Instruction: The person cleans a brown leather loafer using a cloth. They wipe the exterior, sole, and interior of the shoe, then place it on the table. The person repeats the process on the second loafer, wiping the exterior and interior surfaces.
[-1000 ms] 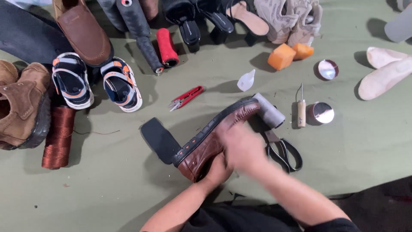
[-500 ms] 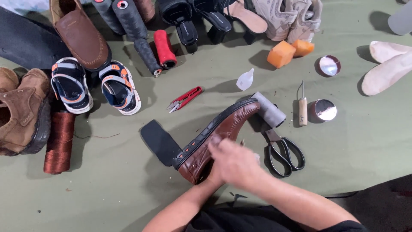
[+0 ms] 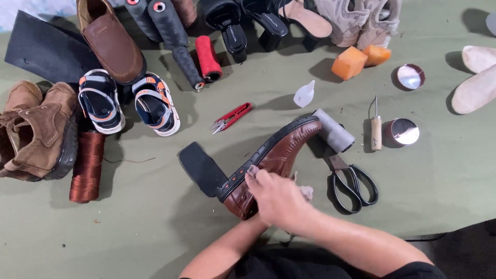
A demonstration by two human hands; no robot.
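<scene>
Centrally, right hand (image 3: 276,199) fingers clutch a cloth (image 3: 305,192) on the brown shoe (image 3: 274,157); left hand fingers hidden, scissors (image 3: 351,183) just beside.

A cobbler's workshop: beyond the hands, worn brown leather shoes (image 3: 39,129), fat spools of dark thread (image 3: 168,23), a wooden-handled awl (image 3: 376,129) and black-handled scissors (image 3: 351,183) crowd an olive cloth-covered table (image 3: 129,237).

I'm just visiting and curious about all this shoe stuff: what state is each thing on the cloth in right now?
Brown leather shoe: tipped on its side, sole edge up.
Right hand: pressing a pale rag against the shoe.
Left hand: hidden behind the shoe and right hand.
Black scissors: lying closed.
Red thread snips: lying open.
Awl: lying flat.
Small tin: open.
</scene>
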